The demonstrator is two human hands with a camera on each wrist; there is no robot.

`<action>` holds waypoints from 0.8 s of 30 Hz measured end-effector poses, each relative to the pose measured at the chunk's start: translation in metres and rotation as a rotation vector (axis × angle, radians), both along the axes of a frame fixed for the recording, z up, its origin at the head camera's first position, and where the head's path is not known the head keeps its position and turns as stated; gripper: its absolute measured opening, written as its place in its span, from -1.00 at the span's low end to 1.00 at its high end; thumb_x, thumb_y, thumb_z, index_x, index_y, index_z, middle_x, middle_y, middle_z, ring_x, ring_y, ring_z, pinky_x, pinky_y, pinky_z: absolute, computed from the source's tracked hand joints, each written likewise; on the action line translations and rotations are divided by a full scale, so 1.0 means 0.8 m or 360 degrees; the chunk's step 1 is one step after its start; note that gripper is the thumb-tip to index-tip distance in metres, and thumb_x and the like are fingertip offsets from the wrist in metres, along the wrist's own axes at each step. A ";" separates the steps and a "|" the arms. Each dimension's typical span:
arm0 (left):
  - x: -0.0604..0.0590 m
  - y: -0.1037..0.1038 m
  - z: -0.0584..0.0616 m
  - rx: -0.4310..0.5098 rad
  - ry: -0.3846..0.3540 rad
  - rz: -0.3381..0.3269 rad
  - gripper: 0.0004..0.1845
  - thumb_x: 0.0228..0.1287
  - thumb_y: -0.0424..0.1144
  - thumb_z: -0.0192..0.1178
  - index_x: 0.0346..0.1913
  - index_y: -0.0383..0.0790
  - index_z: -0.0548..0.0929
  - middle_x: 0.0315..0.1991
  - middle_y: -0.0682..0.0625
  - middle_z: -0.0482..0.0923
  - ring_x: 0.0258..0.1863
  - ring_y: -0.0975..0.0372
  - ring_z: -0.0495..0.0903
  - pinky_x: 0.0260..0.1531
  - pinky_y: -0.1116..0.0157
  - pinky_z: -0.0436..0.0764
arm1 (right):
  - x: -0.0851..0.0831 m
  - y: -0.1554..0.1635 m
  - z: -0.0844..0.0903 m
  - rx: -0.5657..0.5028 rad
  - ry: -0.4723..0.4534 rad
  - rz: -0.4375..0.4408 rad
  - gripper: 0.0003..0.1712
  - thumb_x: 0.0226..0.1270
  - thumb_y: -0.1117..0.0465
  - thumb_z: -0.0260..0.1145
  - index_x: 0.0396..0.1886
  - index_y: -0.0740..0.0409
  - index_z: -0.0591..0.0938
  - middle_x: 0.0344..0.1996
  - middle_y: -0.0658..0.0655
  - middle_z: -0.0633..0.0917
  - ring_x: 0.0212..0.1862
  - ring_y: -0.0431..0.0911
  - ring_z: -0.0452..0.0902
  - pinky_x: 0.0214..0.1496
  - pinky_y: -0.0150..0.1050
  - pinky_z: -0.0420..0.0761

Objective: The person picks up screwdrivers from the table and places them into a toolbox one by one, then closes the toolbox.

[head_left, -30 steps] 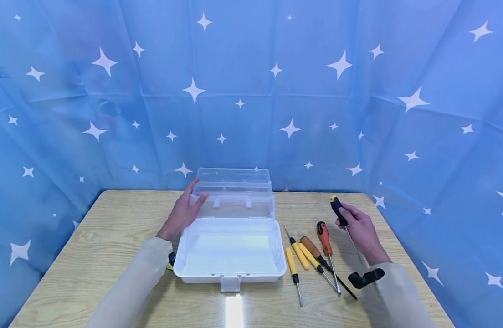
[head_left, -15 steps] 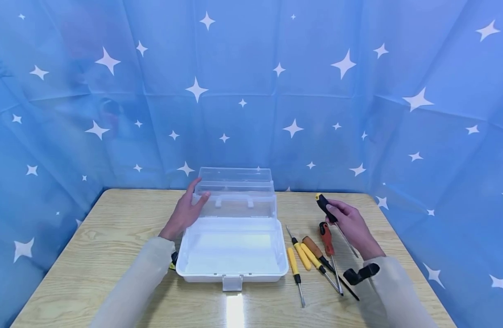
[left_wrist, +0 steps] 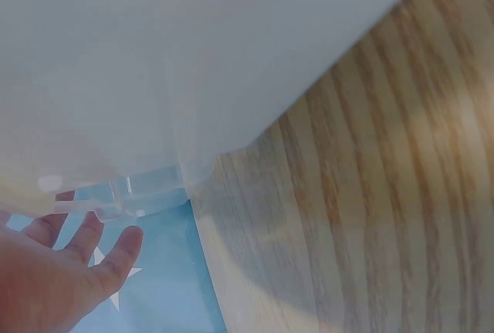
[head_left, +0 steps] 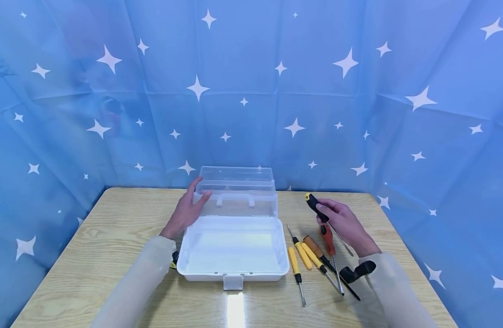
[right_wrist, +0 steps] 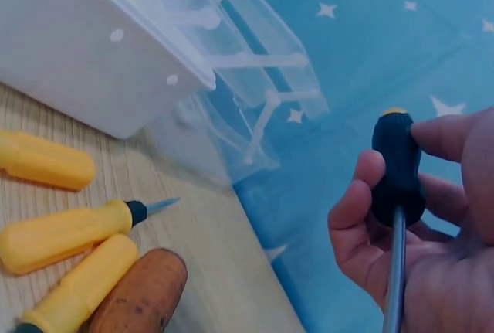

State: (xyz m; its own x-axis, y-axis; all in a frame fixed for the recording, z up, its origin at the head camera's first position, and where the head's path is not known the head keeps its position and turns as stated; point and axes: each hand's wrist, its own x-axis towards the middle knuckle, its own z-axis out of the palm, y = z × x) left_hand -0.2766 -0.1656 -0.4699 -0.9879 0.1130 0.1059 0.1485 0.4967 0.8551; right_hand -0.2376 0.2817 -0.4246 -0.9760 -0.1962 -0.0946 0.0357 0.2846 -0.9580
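Observation:
A white plastic toolbox (head_left: 233, 248) stands open mid-table, its clear lid (head_left: 237, 191) upright at the back. My left hand (head_left: 187, 210) rests with straight fingers against the lid's left edge (left_wrist: 123, 198). My right hand (head_left: 339, 222) holds a black-handled screwdriver (head_left: 317, 208) with a yellow cap above the table, shaft pointing back toward my wrist. In the right wrist view the fingers (right_wrist: 363, 217) curl round the black handle (right_wrist: 397, 167).
Several screwdrivers lie right of the box: three yellow-handled ones (head_left: 300, 256), a brown-handled one (head_left: 314, 248) and a red-handled one (head_left: 328, 239). The wooden table (head_left: 112, 228) is walled by blue star-print cloth (head_left: 276, 91) on three sides.
My right hand has carried the black-handled screwdriver leftward, toward the toolbox. The left hand stays on the lid.

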 end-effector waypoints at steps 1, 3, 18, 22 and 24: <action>0.000 0.000 0.000 -0.0001 -0.0004 0.0003 -0.18 0.37 0.40 -0.08 0.58 0.27 -0.06 0.60 -0.09 -0.08 0.54 -0.13 0.01 0.38 -0.28 0.15 | 0.000 -0.001 0.001 0.0004 0.0001 0.0006 -0.38 0.56 -0.04 0.10 0.39 0.29 0.37 -0.29 0.18 0.58 -0.32 -0.12 0.50 -0.23 -0.19 0.55; 0.000 0.000 0.000 -0.0004 -0.0011 0.0010 -0.18 0.37 0.41 -0.08 0.58 0.27 -0.06 0.60 -0.09 -0.08 0.54 -0.13 0.01 0.37 -0.28 0.15 | 0.000 -0.004 0.002 0.0025 0.0006 0.0021 -0.38 0.55 -0.05 0.12 0.38 0.28 0.39 -0.30 0.21 0.58 -0.32 -0.11 0.50 -0.25 -0.20 0.54; 0.002 0.002 0.004 0.0047 -0.0048 -0.0003 -0.17 0.35 0.42 -0.07 0.57 0.33 -0.08 0.61 -0.04 -0.12 0.55 -0.11 -0.04 0.38 -0.30 0.11 | 0.007 -0.027 0.026 0.0150 0.0027 0.0178 -0.43 0.52 -0.07 0.15 0.34 0.17 0.46 -0.30 0.21 0.62 -0.25 0.01 0.55 -0.10 -0.16 0.53; 0.002 0.002 0.004 0.0045 -0.0040 -0.0003 -0.17 0.36 0.41 -0.08 0.58 0.30 -0.08 0.61 -0.04 -0.13 0.56 -0.11 -0.06 0.39 -0.30 0.10 | 0.009 -0.035 0.032 0.0170 0.0019 0.0207 -0.47 0.53 -0.04 0.15 0.33 0.15 0.47 -0.34 0.22 0.61 -0.25 0.02 0.54 -0.08 -0.14 0.48; 0.003 0.001 0.004 0.0048 -0.0037 -0.0002 -0.17 0.36 0.41 -0.08 0.58 0.29 -0.08 0.61 -0.04 -0.12 0.55 -0.11 -0.06 0.38 -0.30 0.10 | 0.009 -0.039 0.034 0.0162 0.0030 0.0229 -0.48 0.53 -0.01 0.15 0.32 0.17 0.47 -0.35 0.22 0.60 -0.26 0.03 0.54 -0.09 -0.14 0.50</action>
